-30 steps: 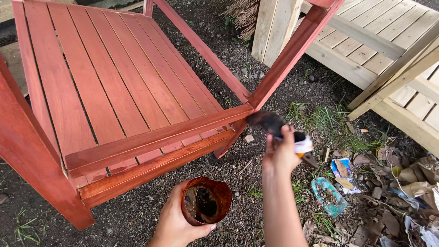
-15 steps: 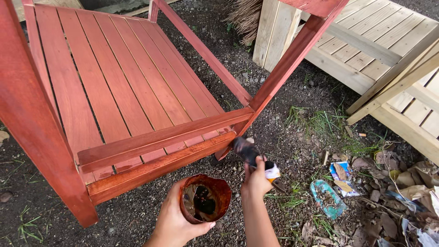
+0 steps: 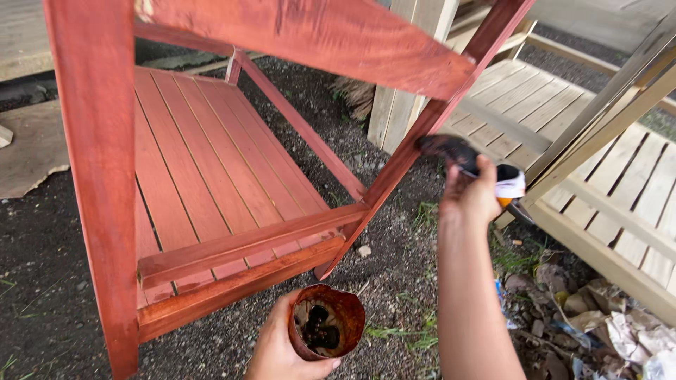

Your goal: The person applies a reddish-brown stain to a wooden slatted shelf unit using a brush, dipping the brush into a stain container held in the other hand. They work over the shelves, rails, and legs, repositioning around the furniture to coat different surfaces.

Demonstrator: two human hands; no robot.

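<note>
Left hand cupping rusty can low; right hand gripping brush, bristles touching red leg of bench.

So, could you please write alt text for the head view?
The right hand lifts a dark-bristled paintbrush to a red-stained wooden frame, while the left hand holds a stained tin. Unpainted furniture stands beside.

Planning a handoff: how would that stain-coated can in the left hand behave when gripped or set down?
The can looks rigid and probably light. Its wet-looking coating suggests a slippery grip for the left hand. Open-topped with dark liquid inside, it would likely spill if tipped on the gravel.
</note>
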